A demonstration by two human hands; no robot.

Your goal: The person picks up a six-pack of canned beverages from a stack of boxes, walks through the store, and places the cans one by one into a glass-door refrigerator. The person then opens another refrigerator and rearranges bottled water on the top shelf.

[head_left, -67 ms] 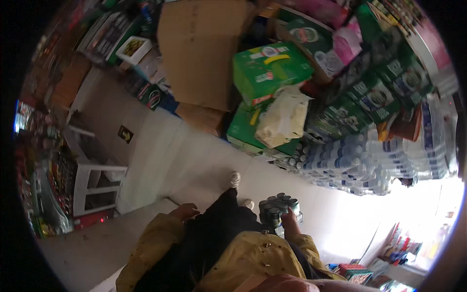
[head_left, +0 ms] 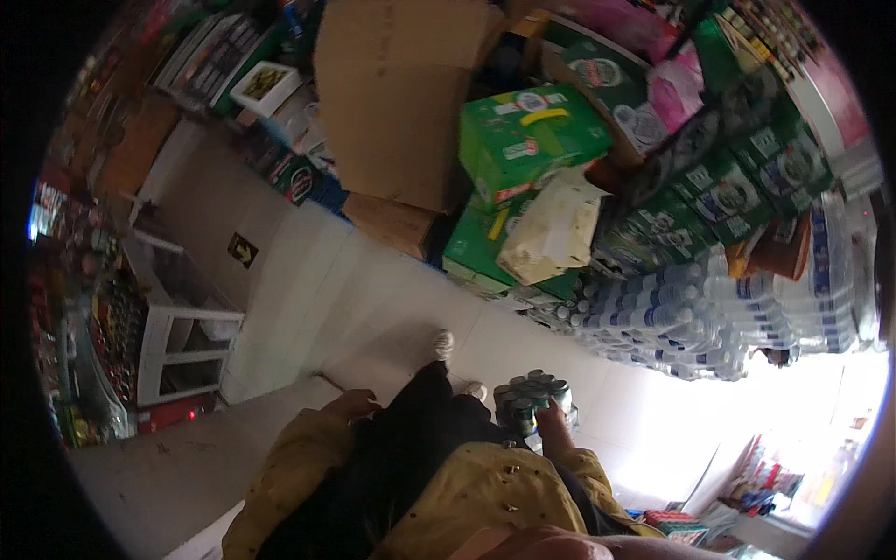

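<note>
My right hand (head_left: 556, 420) is closed on a shrink-wrapped pack of dark green cans (head_left: 534, 393), which hangs low beside my right leg. Its fingertips are hidden against the pack's near right side. My left hand (head_left: 353, 404) hangs by my left thigh, fingers loosely apart, with nothing seen in it. Both forearms wear yellow sleeves, and dark trousers cover my legs. One light shoe (head_left: 443, 345) is forward on the pale tiled floor.
Ahead are a big cardboard box (head_left: 397, 103), stacked green cartons (head_left: 532, 140) and a crumpled pale bag (head_left: 553, 233). Bottled-water packs (head_left: 667, 313) and green can packs (head_left: 723, 191) line the right. A white shelf unit (head_left: 191, 345) stands left; bright light comes in at lower right.
The surroundings have shifted slightly to the right in the view. My right hand still grips the can pack; the left hand hangs as before.
</note>
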